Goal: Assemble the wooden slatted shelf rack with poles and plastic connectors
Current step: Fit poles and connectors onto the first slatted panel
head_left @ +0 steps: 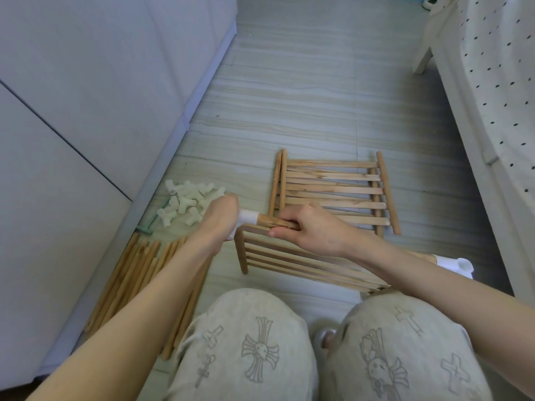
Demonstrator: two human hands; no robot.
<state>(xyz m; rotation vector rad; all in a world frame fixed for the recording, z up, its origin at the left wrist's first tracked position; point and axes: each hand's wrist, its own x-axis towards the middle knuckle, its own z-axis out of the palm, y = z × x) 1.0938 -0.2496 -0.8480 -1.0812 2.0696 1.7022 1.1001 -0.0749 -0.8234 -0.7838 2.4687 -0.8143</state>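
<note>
From the head camera, a person sits on a pale wood-grain floor (304, 91) with knees in light printed trousers (254, 342) at the bottom of the view. The left hand (220, 218) is curled round a white plastic connector (247, 217) fitted on the left end of a round wooden pole; its fingers are folded over the piece and mostly hidden behind the back of the hand. The right hand (312, 230) grips that same light-brown wooden pole (272, 221), fingers wrapped over the top and thumb lying along the near side. The pole forms the upper rail of a slatted wooden shelf panel (289, 261) held tilted just in front of the knees; another white plastic connector (454, 263) sits at its far right corner, beyond the right forearm. A second slatted wooden shelf panel (333, 192) lies flat on the floor just behind the hands. To the left, a heap of loose translucent white plastic connectors (185, 204) rests near a grey cabinet (86, 96), and a bundle of loose wooden poles (139, 273) lies beneath the left forearm. A bed with dotted white fabric (498, 82) runs along the right.
</note>
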